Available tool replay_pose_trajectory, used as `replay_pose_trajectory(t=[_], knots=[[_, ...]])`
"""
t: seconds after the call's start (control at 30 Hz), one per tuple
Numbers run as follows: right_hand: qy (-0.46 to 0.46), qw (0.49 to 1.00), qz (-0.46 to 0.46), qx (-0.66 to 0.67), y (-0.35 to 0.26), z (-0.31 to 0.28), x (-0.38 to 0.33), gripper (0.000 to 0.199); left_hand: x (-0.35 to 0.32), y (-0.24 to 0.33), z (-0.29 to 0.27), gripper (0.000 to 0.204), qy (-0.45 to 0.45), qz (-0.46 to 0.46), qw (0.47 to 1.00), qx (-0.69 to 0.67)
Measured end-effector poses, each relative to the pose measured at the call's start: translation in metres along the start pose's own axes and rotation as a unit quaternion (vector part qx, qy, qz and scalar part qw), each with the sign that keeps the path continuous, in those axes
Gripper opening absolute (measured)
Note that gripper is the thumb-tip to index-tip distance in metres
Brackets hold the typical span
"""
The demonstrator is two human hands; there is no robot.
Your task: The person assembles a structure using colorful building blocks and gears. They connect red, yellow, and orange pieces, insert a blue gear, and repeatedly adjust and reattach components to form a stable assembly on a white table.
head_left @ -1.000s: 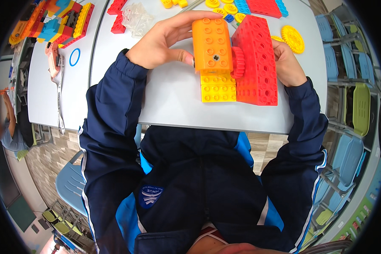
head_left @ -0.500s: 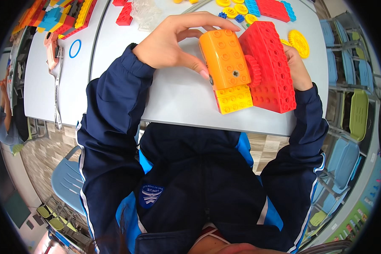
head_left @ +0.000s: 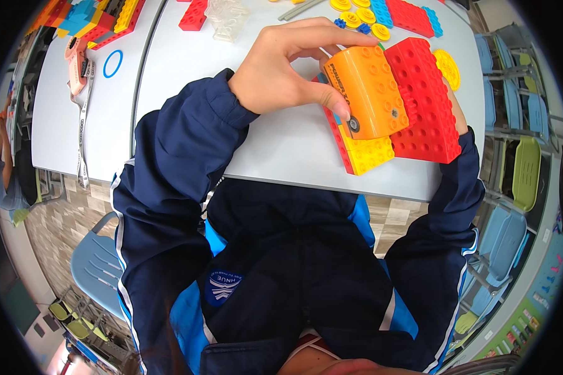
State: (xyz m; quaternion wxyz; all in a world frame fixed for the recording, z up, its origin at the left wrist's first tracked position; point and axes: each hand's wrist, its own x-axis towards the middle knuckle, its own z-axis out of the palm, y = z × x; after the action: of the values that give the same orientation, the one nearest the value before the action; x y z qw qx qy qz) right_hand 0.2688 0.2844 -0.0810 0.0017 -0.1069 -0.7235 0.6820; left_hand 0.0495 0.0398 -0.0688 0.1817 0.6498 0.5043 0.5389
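Observation:
A rounded orange building-block unit (head_left: 370, 94) with studs, a dark round button and a cross-shaped axle hole sits on yellow bricks (head_left: 372, 154). My left hand (head_left: 288, 65) grips it, the thumb beside the button and the fingers over the far end. Against its right side a red gear (head_left: 410, 103) shows partly. To the right of that stands a tall, tilted red wall of studded bricks with holes (head_left: 422, 100). My right hand (head_left: 456, 109) holds this wall from its right side, its fingers mostly hidden behind it.
Beyond my hands lie small yellow wheels (head_left: 363, 15), blue pieces, a red-and-blue brick assembly (head_left: 410, 17) and a large yellow gear (head_left: 447, 69). A clear plastic piece (head_left: 227, 19) lies at the back. On the left are a multicoloured brick build, a blue ring (head_left: 112, 64) and a pink strapped device (head_left: 76, 62).
Both hands and the brick assembly have shifted right. The orange unit has turned, so its smooth left face and round button show more. My left hand keeps its grip.

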Motion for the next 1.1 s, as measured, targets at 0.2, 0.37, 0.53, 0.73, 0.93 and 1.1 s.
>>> replay_pose_trajectory(t=[0.2, 0.37, 0.53, 0.73, 0.93, 1.1], knots=[[0.016, 0.999, 0.002, 0.040, -0.004, 0.005, -0.001, 0.031, -0.001, 0.002, 0.004, 0.070, 0.019, -0.006, 1.000, 0.011], [0.041, 0.998, 0.032, 0.019, -0.004, 0.006, -0.001, 0.034, -0.001, -0.009, -0.002, 0.067, 0.013, -0.005, 1.000, -0.013], [-0.013, 0.999, -0.031, 0.026, -0.006, 0.010, 0.004, 0.038, -0.003, -0.015, -0.009, 0.066, 0.004, -0.031, 0.999, -0.029], [-0.002, 0.998, -0.068, -0.015, 0.000, 0.013, 0.002, 0.045, -0.002, -0.027, -0.014, 0.068, 0.013, -0.068, 0.995, -0.071], [0.023, 0.995, -0.088, -0.046, -0.002, 0.026, -0.002, 0.047, -0.007, -0.036, -0.018, 0.062, 0.008, -0.107, 0.989, -0.103], [0.013, 0.985, -0.155, -0.069, -0.004, 0.030, -0.005, 0.039, -0.004, -0.034, -0.020, 0.070, -0.016, -0.054, 0.998, 0.018]])
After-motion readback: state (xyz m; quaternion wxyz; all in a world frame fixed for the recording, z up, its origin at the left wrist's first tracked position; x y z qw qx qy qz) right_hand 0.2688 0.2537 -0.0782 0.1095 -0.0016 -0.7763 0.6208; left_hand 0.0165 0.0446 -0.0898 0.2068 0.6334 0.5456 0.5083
